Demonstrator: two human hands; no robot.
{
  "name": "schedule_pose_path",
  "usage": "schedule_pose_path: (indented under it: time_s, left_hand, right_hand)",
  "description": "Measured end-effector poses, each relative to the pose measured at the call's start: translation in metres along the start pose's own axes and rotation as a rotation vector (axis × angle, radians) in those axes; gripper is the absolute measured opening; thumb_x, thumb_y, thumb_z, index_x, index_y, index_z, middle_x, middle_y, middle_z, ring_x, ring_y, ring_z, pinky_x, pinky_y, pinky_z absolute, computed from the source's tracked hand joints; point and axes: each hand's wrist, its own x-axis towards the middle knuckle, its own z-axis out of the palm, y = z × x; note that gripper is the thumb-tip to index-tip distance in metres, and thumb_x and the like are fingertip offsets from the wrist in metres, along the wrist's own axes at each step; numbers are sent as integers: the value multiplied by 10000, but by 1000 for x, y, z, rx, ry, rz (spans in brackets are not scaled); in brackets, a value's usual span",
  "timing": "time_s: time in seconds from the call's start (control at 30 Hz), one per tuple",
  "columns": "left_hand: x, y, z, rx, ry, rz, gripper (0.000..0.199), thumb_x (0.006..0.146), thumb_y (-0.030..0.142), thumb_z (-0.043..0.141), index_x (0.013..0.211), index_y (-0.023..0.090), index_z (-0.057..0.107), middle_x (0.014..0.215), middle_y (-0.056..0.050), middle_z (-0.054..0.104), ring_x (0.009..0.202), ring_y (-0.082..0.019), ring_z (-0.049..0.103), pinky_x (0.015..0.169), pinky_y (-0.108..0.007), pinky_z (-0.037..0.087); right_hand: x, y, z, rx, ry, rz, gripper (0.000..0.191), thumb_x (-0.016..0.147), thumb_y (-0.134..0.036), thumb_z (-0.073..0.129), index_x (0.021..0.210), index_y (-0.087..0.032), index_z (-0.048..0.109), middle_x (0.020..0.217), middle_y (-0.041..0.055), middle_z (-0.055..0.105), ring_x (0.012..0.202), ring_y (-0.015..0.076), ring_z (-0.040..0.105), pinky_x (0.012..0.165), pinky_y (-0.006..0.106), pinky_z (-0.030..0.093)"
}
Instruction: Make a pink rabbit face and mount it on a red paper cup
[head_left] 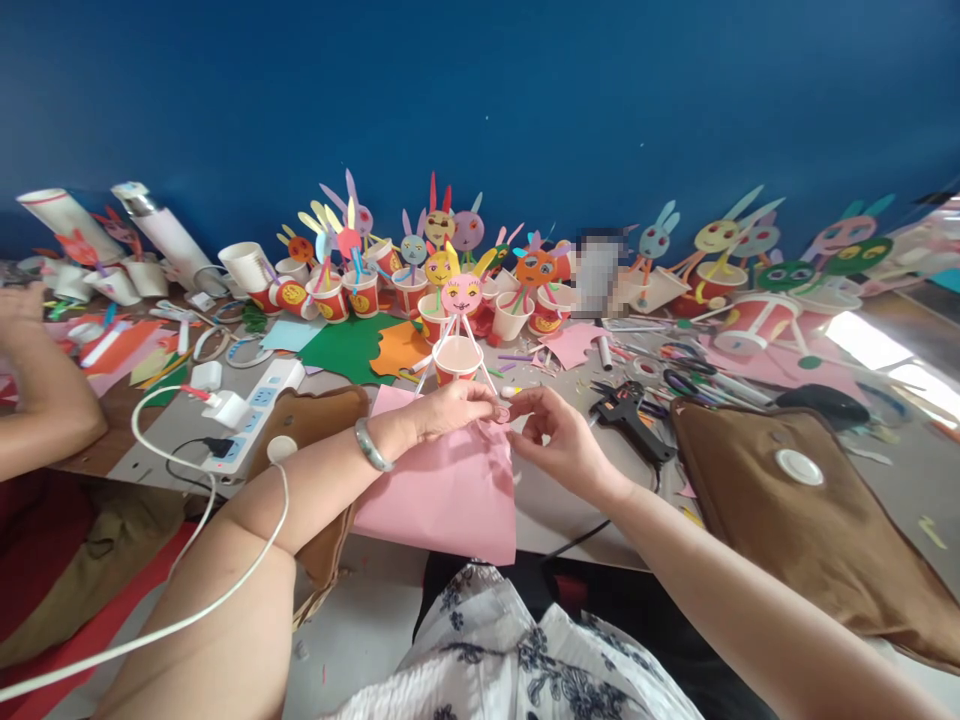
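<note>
A small pink paper piece [501, 413] lies between the fingertips of both my hands, above the right edge of a large pink sheet [442, 500]. My left hand [454, 408] pinches its left side, fingers pressed together. On the other side, my right hand [551, 435] has thumb and forefinger curled close to the piece; whether they grip it is hard to tell. Just beyond stands a paper cup [457, 358] bearing a pink rabbit face [460, 294] with yellow ears on white straw-like strips.
Rabbit-topped cups line the blue wall [480, 100]. A black glue gun [634, 415] and brown cushion [795, 500] are at right. At left are a power strip [259, 415], white cable [281, 500], green paper [352, 348] and another person's arm [45, 390].
</note>
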Motion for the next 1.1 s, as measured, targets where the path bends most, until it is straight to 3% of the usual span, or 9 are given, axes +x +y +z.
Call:
schedule_pose_path:
  time_s: [0.1, 0.2, 0.3, 0.4, 0.5, 0.67, 0.8, 0.93, 1.1]
  left_hand:
    - [0, 1, 1, -57, -19, 19, 162, 781, 259, 778, 766, 127, 685, 769, -15, 692, 779, -118, 628, 795, -260, 492]
    - [-1, 3, 2, -94, -11, -18, 214, 743, 285, 825, 751, 131, 678, 745, -9, 685, 760, -117, 624, 789, -269, 493]
    - [-1, 5, 2, -127, -4, -60, 190, 755, 265, 821, 773, 129, 690, 779, -24, 702, 797, -133, 644, 842, -301, 496]
    - [-2, 5, 2, -145, -19, -57, 150, 771, 222, 803, 761, 126, 688, 789, -22, 707, 816, -132, 653, 891, -307, 487]
    - [-1, 4, 2, -162, -17, -76, 132, 804, 195, 774, 757, 121, 675, 786, -24, 712, 816, -130, 666, 895, -300, 487]
    - [0, 5, 5, -130, 30, -99, 154, 921, 200, 635, 791, 124, 670, 779, -35, 713, 792, -124, 672, 838, -275, 505]
    - [-4, 10, 6, -48, 18, -87, 95, 885, 123, 615, 800, 133, 657, 789, -21, 704, 776, -109, 653, 797, -246, 501]
    - [-6, 10, 5, 93, 10, -6, 16, 830, 120, 663, 815, 124, 666, 813, -15, 689, 767, -104, 627, 762, -231, 477]
    - [-3, -1, 0, 241, 44, 15, 77, 833, 206, 671, 819, 131, 673, 775, -4, 670, 725, -111, 610, 682, -226, 453]
  right_hand:
    - [-4, 0, 1, -143, 1, -114, 233, 794, -297, 660, 998, -226, 573, 991, 49, 727, 573, 100, 542, 587, 275, 449]
    - [-4, 2, 2, -138, 39, -91, 239, 831, -341, 642, 1018, -229, 545, 917, 42, 730, 550, 108, 525, 553, 268, 439]
    - [-3, 4, 2, -196, 86, -116, 241, 835, -338, 638, 1036, -231, 558, 941, 46, 726, 565, 119, 549, 572, 276, 455]
    - [-2, 2, 1, -290, 76, -204, 122, 872, -313, 594, 957, -232, 628, 955, 58, 713, 610, 134, 572, 630, 294, 473]
    - [-2, -1, 0, -288, 70, -222, 153, 905, -338, 575, 906, -224, 677, 907, 65, 701, 617, 141, 559, 630, 297, 463]
    - [2, 4, -1, -118, 62, 13, 274, 883, -480, 624, 826, -214, 653, 648, 6, 613, 540, 139, 510, 529, 276, 381]
    - [5, 11, -2, 113, 6, 189, 446, 804, -641, 689, 756, -205, 605, 603, -17, 575, 481, 102, 443, 475, 255, 314]
    - [6, 10, 0, 235, -23, 253, 493, 737, -665, 750, 742, -198, 590, 604, -29, 560, 480, 81, 421, 464, 237, 277]
    - [3, 6, 6, 265, -15, 271, 487, 713, -646, 762, 745, -198, 575, 582, -44, 546, 462, 75, 416, 456, 234, 288]
